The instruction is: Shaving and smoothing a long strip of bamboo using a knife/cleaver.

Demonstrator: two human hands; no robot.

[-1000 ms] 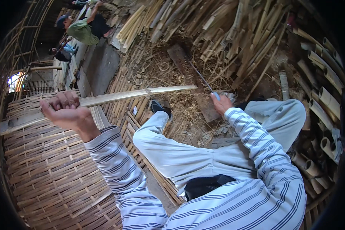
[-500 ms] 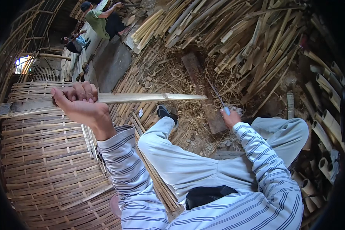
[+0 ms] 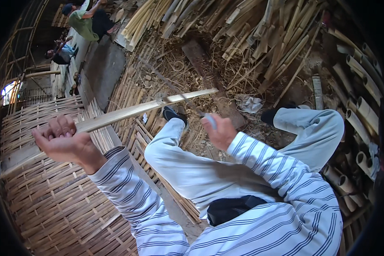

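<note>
My left hand [image 3: 68, 141] is closed round a long, pale split bamboo strip [image 3: 134, 110], palm turned up and fingers curled over it. The strip slants up to the right, and its narrow end lies over a dark brown board [image 3: 196, 55] on the ground. My right hand [image 3: 222, 132] grips the pale blue handle of a long-bladed knife [image 3: 210, 120]. Its thin blade, smeared by motion, points to the upper left and crosses the strip in view. Whether blade and strip touch, I cannot tell.
Curly shavings [image 3: 209, 77] litter the ground round the board. Split bamboo [image 3: 281, 47] is heaped at the far right, and cut tubes [image 3: 362, 111] stack along the right. A woven bamboo panel [image 3: 59, 200] lies on the left. Two people [image 3: 83, 23] sit at the far left.
My right hand has swung the knife left and up, from beside the board to across the strip. My left hand has shifted left and down, tilting the strip. The view has turned slightly.
</note>
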